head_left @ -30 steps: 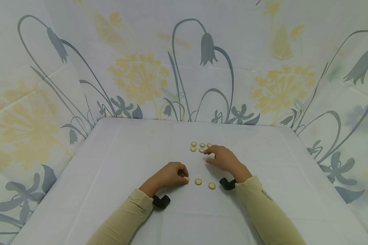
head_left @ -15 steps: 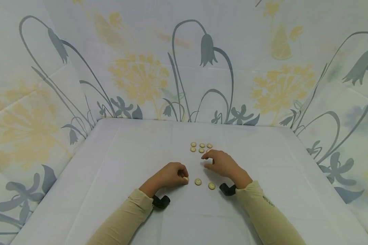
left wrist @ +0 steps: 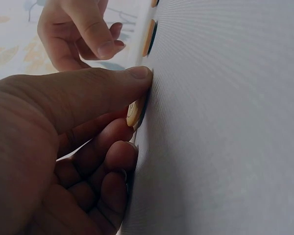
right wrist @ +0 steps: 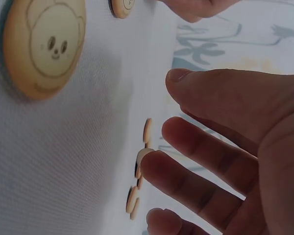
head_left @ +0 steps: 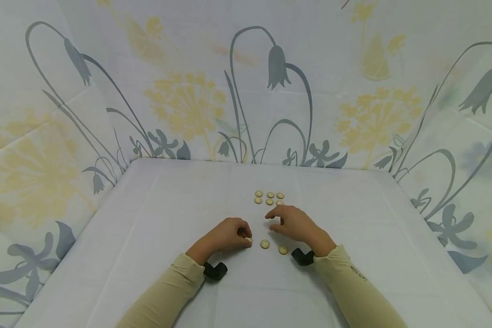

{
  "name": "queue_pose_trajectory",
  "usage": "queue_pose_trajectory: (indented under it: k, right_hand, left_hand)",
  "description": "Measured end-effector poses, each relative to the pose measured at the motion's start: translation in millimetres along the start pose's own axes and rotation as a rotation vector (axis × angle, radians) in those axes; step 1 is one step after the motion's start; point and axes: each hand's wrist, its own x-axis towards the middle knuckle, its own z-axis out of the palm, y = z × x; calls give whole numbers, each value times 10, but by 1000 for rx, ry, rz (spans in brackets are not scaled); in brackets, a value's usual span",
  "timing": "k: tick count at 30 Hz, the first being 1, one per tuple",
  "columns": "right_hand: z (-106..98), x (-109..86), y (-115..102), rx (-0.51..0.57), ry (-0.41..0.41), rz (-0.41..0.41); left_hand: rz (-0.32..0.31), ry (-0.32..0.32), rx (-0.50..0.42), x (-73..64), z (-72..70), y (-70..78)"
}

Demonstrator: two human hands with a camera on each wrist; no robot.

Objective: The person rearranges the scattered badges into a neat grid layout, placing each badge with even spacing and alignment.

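Note:
Small round pale-yellow discs lie on the white cloth; one [right wrist: 49,46], large in the right wrist view, has a bear face drawn on it. My left hand [head_left: 228,234] pinches a disc [left wrist: 133,111] between thumb and fingers, low at the cloth and mostly hidden by the fingers. To its right are two loose discs, a nearer one [head_left: 264,244] and a farther one [head_left: 283,250]. Above the cloth hovers my right hand [head_left: 295,223], fingers apart and loosely bent, holding nothing. Just beyond it, several discs [head_left: 269,202] form two short rows.
A white cloth [head_left: 168,205] covers the table. Flower-printed fabric [head_left: 246,91] stands up behind it and along both sides. Each wrist carries a black camera mount, the left one [head_left: 215,271] and the right one [head_left: 302,257], low over the cloth.
My right hand has drawn back toward me and slightly left, away from the rows, uncovering the disc at their near right corner. My left hand keeps its pinch in place.

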Motion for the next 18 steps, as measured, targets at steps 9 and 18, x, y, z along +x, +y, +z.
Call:
queue_pose_trajectory:
  k: [9, 18]
  right_hand:
    - [22, -24, -45, -1, -23, -7]
    - [24, -44, -97, 3, -62, -24]
  left_hand:
    - [16, -2, -8, -17, -6, 9]
    - [-3, -2, -12, -26, -14, 39]
